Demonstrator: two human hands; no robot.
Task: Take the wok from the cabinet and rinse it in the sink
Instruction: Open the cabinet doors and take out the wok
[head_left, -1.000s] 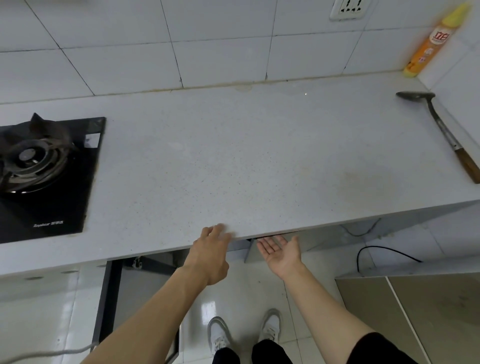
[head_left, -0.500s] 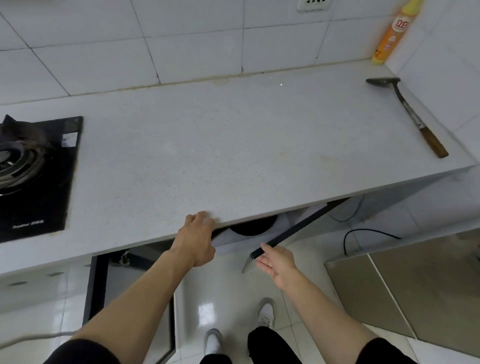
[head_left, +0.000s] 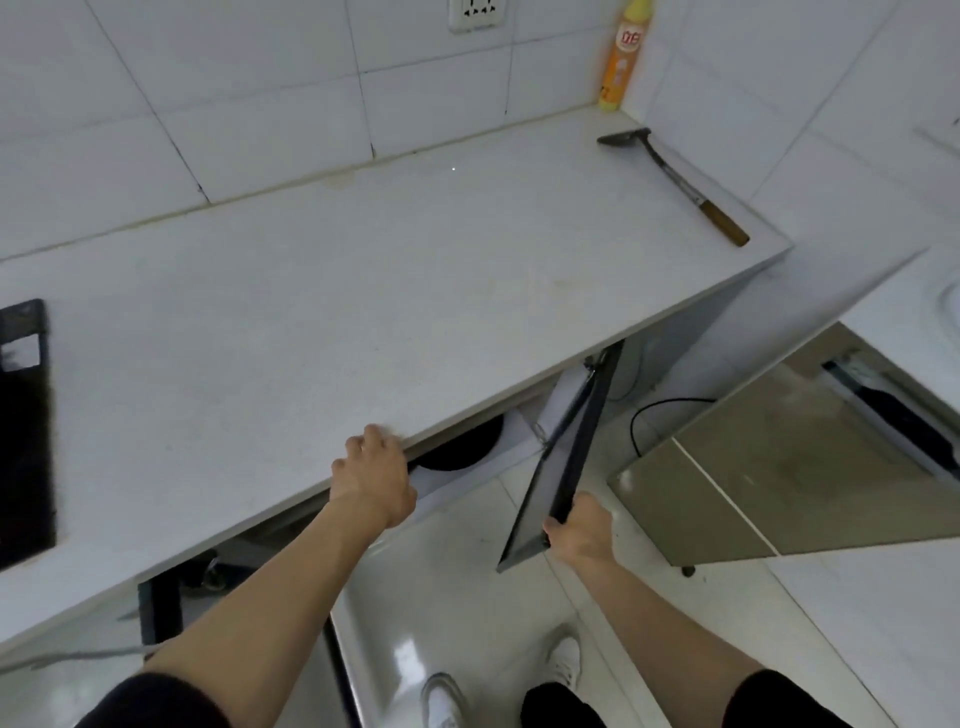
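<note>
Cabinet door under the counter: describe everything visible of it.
The cabinet door is a flat panel with a dark frame and a grey, glossy-looking face. It stands swung wide open below the counter edge, hinged at its far end. The right hand grips its near free edge. Behind the opening a dark round wok partly shows.

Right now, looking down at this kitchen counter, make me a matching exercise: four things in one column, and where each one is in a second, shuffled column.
Things:
1. orange spray bottle with yellow cap
2. metal spatula with wooden handle
3. dark round wok
4. dark-framed cabinet door

Places:
A. inside the open cabinet, under the white countertop
B. swung open, its edge gripped by the right hand
C. upright in the wall corner
D. lying flat near the countertop's right end

Pairs: 1-C, 2-D, 3-A, 4-B
</note>
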